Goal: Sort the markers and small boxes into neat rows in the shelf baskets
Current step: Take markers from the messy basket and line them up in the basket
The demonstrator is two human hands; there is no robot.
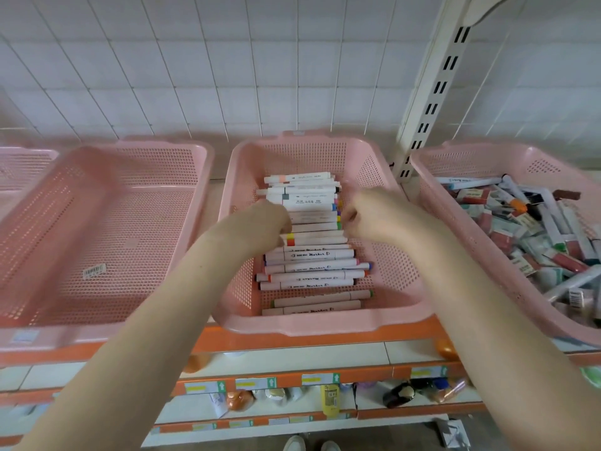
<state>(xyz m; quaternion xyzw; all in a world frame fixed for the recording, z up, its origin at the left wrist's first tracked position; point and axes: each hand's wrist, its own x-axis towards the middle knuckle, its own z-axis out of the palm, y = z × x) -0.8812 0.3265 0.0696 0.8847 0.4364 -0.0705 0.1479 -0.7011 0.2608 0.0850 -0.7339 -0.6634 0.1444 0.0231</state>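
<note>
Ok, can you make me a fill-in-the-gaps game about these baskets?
The basket both hands reach into is coloured ___.
The left hand and right hand are at a neat row of ___.
The jumbled pile lies to the ___ of the hands.
The shelf edge is ___.
Answers: pink, markers, right, orange.

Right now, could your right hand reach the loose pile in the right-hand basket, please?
Probably yes. The right hand is at the marker row in the middle basket, beside the right-hand basket; its top is open; only basket rims separate hand from loose pile.
</note>
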